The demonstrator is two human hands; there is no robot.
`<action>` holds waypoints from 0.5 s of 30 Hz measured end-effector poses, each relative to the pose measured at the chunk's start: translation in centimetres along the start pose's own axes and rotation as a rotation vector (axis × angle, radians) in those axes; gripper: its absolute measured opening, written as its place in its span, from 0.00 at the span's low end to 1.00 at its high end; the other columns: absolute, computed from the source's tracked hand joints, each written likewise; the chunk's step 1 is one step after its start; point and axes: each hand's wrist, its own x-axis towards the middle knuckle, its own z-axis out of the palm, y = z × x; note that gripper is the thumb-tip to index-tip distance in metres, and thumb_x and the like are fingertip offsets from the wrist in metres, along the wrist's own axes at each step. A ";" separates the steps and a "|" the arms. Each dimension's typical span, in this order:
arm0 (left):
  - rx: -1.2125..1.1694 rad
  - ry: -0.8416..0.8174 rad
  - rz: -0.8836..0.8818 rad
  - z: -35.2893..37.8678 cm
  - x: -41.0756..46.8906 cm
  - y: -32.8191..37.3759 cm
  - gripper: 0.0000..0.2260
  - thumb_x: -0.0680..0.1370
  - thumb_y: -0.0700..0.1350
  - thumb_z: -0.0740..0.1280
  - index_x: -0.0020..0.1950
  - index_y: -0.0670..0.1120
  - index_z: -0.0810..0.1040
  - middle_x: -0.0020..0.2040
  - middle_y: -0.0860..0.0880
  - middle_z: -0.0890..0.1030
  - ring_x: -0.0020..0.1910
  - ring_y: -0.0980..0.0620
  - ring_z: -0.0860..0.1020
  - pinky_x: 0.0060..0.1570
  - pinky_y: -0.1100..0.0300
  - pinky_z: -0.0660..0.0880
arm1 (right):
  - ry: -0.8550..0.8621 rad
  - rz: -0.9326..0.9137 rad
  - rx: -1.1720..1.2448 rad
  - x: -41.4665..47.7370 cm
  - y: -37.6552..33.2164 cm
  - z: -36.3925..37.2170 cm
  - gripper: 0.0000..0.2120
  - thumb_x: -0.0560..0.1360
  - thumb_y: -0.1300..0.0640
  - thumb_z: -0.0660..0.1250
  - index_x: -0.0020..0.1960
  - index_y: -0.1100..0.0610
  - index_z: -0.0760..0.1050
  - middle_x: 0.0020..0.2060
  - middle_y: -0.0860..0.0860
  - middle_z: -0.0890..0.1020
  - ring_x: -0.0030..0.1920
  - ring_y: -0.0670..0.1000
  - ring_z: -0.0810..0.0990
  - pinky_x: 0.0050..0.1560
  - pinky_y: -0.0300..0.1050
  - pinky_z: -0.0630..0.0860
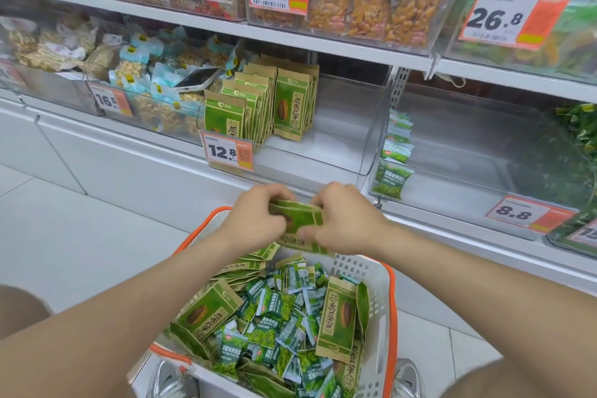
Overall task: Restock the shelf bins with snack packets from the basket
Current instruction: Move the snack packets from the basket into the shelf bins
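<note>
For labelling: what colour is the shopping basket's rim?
Orange, on the white plastic basket; head view.

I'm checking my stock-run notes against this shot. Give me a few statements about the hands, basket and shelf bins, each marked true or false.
1. The left hand and right hand both grip a bundle of packets above the basket. True.
2. The bin tagged 12.8 is packed full across. False: upright packets fill only its left part.
3. A phone lies in the bin tagged 16.5. True.
4. The basket holds one kind of packet. False: large tan packets and small green packets are mixed.
</note>
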 end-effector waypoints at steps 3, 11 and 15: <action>-0.110 0.056 -0.038 -0.4 -0.1 0.7 0.07 0.72 0.48 0.65 0.44 0.49 0.82 0.41 0.52 0.84 0.43 0.51 0.81 0.41 0.57 0.75 | 0.323 -0.003 0.247 1.0 0.7 0.1 0.18 0.74 0.44 0.76 0.35 0.57 0.81 0.26 0.52 0.79 0.30 0.54 0.77 0.32 0.47 0.73; -0.217 0.283 0.130 0.7 -0.5 2.2 0.31 0.88 0.61 0.51 0.37 0.42 0.76 0.29 0.50 0.76 0.31 0.51 0.73 0.35 0.49 0.69 | 0.379 0.046 0.791 2.3 0.3 -0.3 0.17 0.82 0.51 0.69 0.41 0.63 0.82 0.33 0.62 0.83 0.32 0.52 0.77 0.36 0.47 0.74; -0.358 0.360 0.064 0.5 -0.6 3.1 0.31 0.87 0.58 0.57 0.36 0.35 0.75 0.27 0.48 0.75 0.28 0.50 0.72 0.34 0.52 0.69 | 0.149 0.157 1.175 2.6 0.2 -1.0 0.15 0.83 0.53 0.68 0.52 0.66 0.84 0.40 0.59 0.86 0.39 0.55 0.82 0.43 0.48 0.78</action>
